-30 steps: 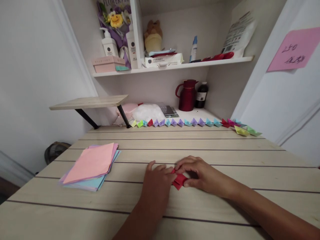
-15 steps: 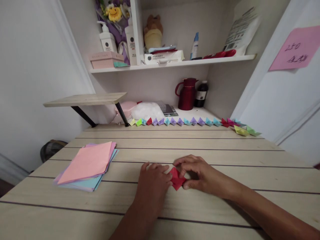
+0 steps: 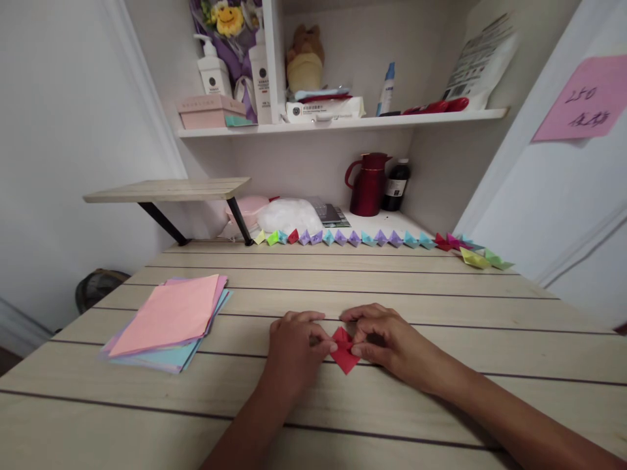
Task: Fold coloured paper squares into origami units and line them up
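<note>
A small red folded paper (image 3: 347, 360) lies on the wooden tabletop in front of me, diamond-shaped with one corner toward me. My left hand (image 3: 298, 343) pinches its left corner between thumb and index finger. On the right side, my right hand (image 3: 385, 339) grips the paper with thumb and bent fingers. Part of the paper's right edge is hidden behind those fingertips. A row of small folded paper boats (image 3: 354, 238) in several colours runs along the table's far edge.
On the left of the table lies a stack of coloured paper squares (image 3: 166, 316), pink on top. A small raised shelf (image 3: 171, 189) with black legs stands at the back left. Behind the boats are a red jug (image 3: 368, 186) and a dark bottle (image 3: 396, 186).
My left hand's fingers have gone from lying flat over the paper's left side to pinching its corner. My right thumb has moved in onto the paper.
</note>
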`<state>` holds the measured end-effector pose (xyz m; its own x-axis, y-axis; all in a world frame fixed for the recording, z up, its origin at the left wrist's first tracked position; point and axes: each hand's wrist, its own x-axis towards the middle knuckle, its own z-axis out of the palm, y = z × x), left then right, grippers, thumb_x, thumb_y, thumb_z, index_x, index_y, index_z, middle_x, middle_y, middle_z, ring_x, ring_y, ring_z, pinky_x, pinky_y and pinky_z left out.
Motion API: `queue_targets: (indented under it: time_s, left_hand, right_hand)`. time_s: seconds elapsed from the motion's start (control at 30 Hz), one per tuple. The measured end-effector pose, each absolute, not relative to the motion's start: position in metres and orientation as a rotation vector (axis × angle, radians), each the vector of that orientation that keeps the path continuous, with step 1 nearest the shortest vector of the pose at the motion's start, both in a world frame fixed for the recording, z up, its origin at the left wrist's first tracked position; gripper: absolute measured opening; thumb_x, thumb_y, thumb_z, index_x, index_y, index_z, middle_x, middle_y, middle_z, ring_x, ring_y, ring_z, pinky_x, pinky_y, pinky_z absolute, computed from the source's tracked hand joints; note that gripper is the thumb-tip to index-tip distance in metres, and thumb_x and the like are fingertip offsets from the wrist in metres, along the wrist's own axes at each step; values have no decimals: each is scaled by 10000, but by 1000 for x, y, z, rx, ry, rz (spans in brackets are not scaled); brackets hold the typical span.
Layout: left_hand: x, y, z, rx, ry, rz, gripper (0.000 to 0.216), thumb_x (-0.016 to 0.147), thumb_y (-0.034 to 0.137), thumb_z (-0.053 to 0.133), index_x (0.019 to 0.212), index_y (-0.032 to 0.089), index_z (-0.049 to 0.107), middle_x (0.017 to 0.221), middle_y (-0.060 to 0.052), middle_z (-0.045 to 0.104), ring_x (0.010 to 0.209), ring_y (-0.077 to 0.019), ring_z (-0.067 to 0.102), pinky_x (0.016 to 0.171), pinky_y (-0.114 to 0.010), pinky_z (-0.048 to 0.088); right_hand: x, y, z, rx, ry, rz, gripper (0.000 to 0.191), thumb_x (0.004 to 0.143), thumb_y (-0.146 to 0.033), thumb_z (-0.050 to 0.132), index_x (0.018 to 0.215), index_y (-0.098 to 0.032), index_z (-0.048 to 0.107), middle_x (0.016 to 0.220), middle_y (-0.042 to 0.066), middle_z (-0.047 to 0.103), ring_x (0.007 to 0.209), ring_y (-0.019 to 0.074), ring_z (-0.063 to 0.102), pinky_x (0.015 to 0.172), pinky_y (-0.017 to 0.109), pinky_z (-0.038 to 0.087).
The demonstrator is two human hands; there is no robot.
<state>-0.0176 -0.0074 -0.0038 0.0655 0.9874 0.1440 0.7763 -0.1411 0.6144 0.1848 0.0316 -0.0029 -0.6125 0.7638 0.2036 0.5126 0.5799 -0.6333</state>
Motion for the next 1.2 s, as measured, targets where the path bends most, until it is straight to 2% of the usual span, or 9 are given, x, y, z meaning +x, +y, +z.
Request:
queue_targets:
  time_s: [0.13, 0.37, 0.7, 0.87, 0.97, 1.07, 1.2]
  left_hand:
    - [-11, -8, -7, 1925, 1842, 790, 106, 748, 284, 667, 646, 279, 697, 1112, 39, 668, 1073, -212, 552, 955, -436, 339]
    - [-4, -10, -14, 1969, 1865, 865, 79, 738, 240, 684, 670, 246, 644, 1089, 25, 641, 1058, -199, 538, 913, -409, 327]
    - [0, -10, -15, 2040, 1930, 763, 52, 791, 260, 630, 750, 231, 614, 1216, -10, 601, 1148, -202, 486, 964, -398, 308]
    - [2, -10, -17, 2094, 1929, 766, 56, 811, 265, 607, 772, 229, 591, 1202, -7, 597, 1132, -212, 488, 949, -412, 305]
    - [2, -10, -17, 2120, 1937, 746, 59, 815, 265, 600, 775, 225, 583, 1193, -10, 600, 1127, -214, 491, 933, -409, 312]
    - [1, -11, -14, 2128, 1960, 685, 91, 819, 287, 595, 768, 213, 581, 1230, -26, 586, 1149, -230, 483, 942, -423, 312]
    - [-1, -11, -12, 2150, 1969, 654, 169, 820, 332, 600, 722, 197, 572, 1295, -48, 553, 1207, -247, 451, 990, -447, 282]
  right_hand:
    - [182, 30, -5, -1066, -2353, 650, 121, 852, -244, 588, 752, -222, 652, 1144, 65, 652, 1123, 249, 547, 941, 430, 406]
    - [177, 29, -7, -1124, -2375, 513, 152, 871, -250, 548, 753, -226, 640, 1122, 46, 646, 1051, 239, 564, 901, 420, 408]
    - [177, 31, -9, -1187, -2421, 399, 113, 797, -250, 620, 699, -214, 577, 1071, 55, 631, 1000, 246, 557, 864, 411, 412]
    - [177, 31, -11, -1222, -2356, 425, 131, 780, -245, 634, 827, -228, 513, 940, 43, 622, 875, 224, 560, 787, 382, 429]
    - [176, 28, -11, -1161, -2310, 462, 197, 772, -176, 616, 904, -236, 484, 1001, 41, 593, 894, 214, 554, 783, 363, 437]
    - [173, 23, -12, -1065, -2355, 432, 169, 795, -111, 552, 898, -242, 526, 1058, 47, 567, 914, 206, 551, 790, 348, 443]
    - [171, 22, -12, -1068, -2407, 354, 162, 830, -112, 519, 884, -245, 595, 1062, 47, 589, 936, 215, 558, 825, 369, 436]
